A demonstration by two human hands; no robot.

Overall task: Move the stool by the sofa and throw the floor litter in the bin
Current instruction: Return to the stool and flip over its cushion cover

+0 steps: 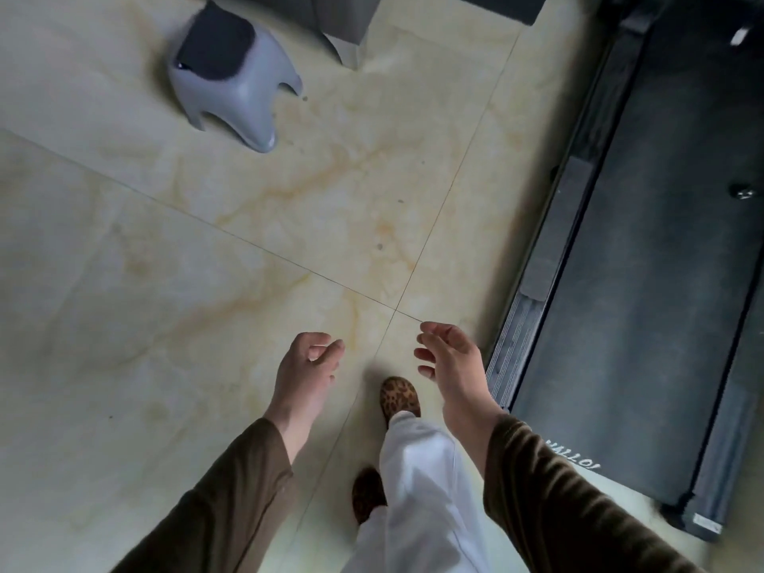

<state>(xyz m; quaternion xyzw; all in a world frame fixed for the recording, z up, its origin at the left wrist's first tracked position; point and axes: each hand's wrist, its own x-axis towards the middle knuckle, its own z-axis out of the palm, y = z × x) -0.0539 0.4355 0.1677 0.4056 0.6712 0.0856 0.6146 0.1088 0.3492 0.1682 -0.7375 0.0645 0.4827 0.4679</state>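
A small grey plastic stool (pixel 235 82) with a dark seat pad stands on the tiled floor at the upper left, close to the corner of a grey sofa base (pixel 343 18). My left hand (pixel 308 370) hangs over the floor at the lower middle, fingers loosely curled and holding nothing. To its right, at about the same height, is my right hand (pixel 448 366), fingers apart and empty. Both hands are far from the stool. A few tiny dark specks (pixel 378 246) lie on the tiles. No bin is in view.
A black treadmill (pixel 645 283) runs along the right side, its rear end near my right arm. Pale marble-patterned floor tiles (pixel 165 283) fill the middle and left. My feet in leopard-print slippers (pixel 399 397) stand below the hands.
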